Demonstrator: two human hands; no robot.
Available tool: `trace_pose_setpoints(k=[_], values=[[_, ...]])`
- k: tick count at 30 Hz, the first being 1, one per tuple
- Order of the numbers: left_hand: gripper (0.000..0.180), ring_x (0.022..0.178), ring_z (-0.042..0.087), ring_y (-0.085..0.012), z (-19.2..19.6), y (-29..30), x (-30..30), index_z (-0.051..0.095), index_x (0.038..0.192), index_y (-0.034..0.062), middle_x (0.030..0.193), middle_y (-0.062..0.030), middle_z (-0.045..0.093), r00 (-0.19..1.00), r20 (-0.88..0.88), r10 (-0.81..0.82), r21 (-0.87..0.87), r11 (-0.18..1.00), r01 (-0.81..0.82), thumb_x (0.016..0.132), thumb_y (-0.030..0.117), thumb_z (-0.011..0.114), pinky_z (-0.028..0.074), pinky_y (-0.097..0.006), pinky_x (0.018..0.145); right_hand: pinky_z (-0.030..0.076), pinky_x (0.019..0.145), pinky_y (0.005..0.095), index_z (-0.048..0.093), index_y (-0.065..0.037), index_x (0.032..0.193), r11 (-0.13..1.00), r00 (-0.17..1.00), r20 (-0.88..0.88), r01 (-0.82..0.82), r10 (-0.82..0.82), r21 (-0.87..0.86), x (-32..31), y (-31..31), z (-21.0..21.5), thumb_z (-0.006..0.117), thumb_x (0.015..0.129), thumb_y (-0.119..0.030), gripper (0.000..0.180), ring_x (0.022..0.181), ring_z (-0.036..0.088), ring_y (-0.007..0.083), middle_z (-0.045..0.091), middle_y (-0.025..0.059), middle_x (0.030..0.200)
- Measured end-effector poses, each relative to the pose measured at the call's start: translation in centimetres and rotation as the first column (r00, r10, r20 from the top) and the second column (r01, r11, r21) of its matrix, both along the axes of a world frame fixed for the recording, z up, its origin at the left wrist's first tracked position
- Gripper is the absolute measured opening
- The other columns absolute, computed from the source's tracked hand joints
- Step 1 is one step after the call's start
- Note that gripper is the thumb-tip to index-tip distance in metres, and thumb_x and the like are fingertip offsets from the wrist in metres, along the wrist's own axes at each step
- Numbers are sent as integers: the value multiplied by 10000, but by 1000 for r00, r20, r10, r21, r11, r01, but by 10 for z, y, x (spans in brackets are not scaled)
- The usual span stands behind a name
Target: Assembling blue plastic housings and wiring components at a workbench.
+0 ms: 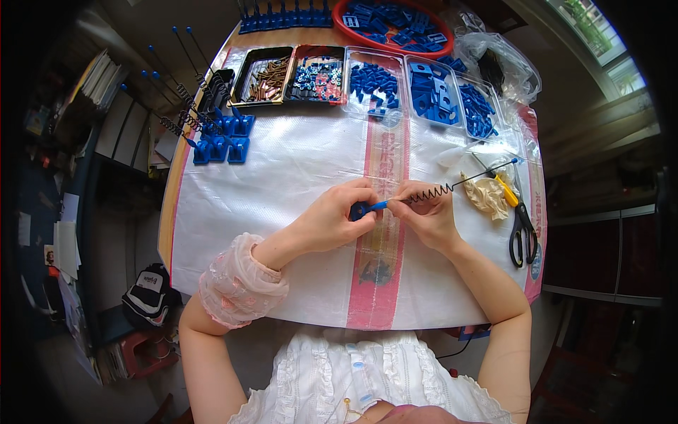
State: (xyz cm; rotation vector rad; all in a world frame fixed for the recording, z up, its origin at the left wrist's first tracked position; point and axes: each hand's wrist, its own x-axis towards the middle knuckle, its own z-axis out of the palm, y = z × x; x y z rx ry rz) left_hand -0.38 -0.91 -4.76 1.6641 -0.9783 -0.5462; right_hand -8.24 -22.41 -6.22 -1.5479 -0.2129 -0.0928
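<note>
Over the middle of the white woven sheet, my left hand (346,212) is closed round a blue plastic piece (360,210) with a narrow blue neck pointing right. My right hand (426,214) pinches near that neck, at the inner end of a black coiled spring wire (432,192). The wire runs up to the right and ends in a small blue tip (514,161). Fingers hide the exact spot where wire and neck meet. At the far left stand several blue bases (220,147) with similar coiled wires (185,106).
Along the back are a tray of brass-coloured screws (268,76), a tray of small nuts (318,76), clear boxes of blue parts (374,83) and a red basin (445,48). Black-handled scissors (521,233), a yellow-handled tool (506,191) and crumpled paper (486,198) lie right.
</note>
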Motion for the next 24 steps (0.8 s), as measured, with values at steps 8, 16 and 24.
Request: trace_pose_setpoints(k=[8,16,24], values=[[78,736,542,-135,-2,-1,0,638,894,-3,897,-50,543,1000,17,2,-13,1000,-2,820,9,618,436,-267,636,491,683,229,690,21,921,1000,1000,-3,3,-3,-3,0,1,1,714,903,65,53,829,622,74,661,34,902],[210,764,506,-95,5,3,2,666,945,8,931,-16,524,985,-173,-23,5,1000,24,969,212,622,401,-243,624,492,681,228,693,19,913,1000,1000,0,9,-9,-7,-1,1,3,712,905,61,47,822,625,75,665,34,895],[251,819,497,-96,0,3,3,667,944,9,945,-11,522,984,-175,-44,-17,999,42,1019,237,595,401,-243,685,482,664,216,700,18,906,1000,1000,-5,3,-3,-13,0,2,4,715,903,59,44,813,622,70,664,29,877]])
